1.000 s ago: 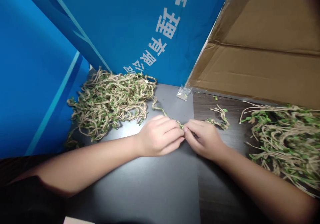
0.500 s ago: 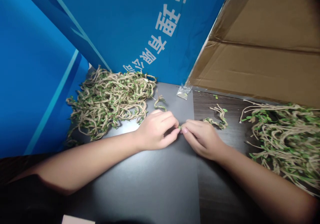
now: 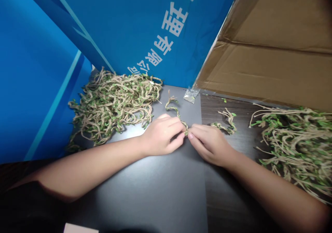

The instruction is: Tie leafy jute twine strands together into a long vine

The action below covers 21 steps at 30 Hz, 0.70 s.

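The left hand [image 3: 164, 135] and the right hand [image 3: 210, 143] meet near the middle of the view, low over the worktop [image 3: 145, 195]. Both are nearly closed, thumb against fingers, and between their fingertips they pinch one end of a twisted cord [image 3: 171, 107] with green leaves in it. The rest of the cord runs up behind the left hand's fingers — it bends, passes out past the knuckles and ends in a loose, frayed tip on the grey surface, just beside the left pile [image 3: 116, 103]. How much of it lies inside the fingers cannot be seen.

The left pile is a broad tangle of tan cords and green leaves, beyond the left forearm and close against the blue panel [image 3: 135, 28], which carries white characters. A small clear packet [image 3: 191, 95] lies near the foot of that panel, by the edge where the grey surface gives way to dark wood grain.

On the dark part, just beyond the right hand, rests a short piece [image 3: 226, 124], curled, with pale strand ends and a leaf; it is apart from the hand. Farther right is the right pile [image 3: 298, 146], its strands looser and longer, running out of view at the side. Behind it stands brown cardboard [image 3: 275, 66] with a crease across it. At the bottom edge, left of the middle, shows the corner of a pale object [image 3: 80, 228] — too little of it to tell what it is.
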Motion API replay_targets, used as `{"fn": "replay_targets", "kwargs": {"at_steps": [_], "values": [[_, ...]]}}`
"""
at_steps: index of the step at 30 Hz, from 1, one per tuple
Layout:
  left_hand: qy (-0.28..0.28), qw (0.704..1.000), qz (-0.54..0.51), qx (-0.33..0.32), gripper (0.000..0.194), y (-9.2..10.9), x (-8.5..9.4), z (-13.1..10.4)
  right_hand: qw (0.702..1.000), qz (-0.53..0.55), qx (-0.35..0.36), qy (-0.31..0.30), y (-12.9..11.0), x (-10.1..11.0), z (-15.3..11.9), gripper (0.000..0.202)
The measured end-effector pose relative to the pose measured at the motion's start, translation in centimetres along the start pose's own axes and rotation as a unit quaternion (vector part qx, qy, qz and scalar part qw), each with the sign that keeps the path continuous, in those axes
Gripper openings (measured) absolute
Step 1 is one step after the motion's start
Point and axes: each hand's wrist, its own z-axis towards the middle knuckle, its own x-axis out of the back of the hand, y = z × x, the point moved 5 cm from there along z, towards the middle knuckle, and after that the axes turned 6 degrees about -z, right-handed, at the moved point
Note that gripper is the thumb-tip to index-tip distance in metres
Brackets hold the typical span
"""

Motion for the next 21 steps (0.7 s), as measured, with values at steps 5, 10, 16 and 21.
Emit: {"fn": "replay_targets", "kwargs": {"at_steps": [5, 10, 16, 21], "values": [[0.005, 1.000, 0.013, -0.006, 0.019, 0.0, 0.0, 0.0, 0.999, -0.020, -0.004, 0.028, -0.1, 0.0, 0.1, 0.016], [0.017, 0.999, 0.032, -0.007, 0.016, -0.1, 0.1, 0.1, 0.985, -0.091, -0.005, 0.146, -0.1, 0.7, -0.4, 0.011], [0.018, 0.999, 0.039, -0.009, 0.016, -0.2, -0.1, 0.0, 0.982, -0.125, 0.048, 0.132, -0.6, 0.5, -0.4, 0.011], [0.014, 0.999, 0.040, -0.021, 0.014, -0.2, -0.2, 0.0, 0.980, -0.146, 0.063, 0.118, -1.0, 0.6, -0.3, 0.006]]}}
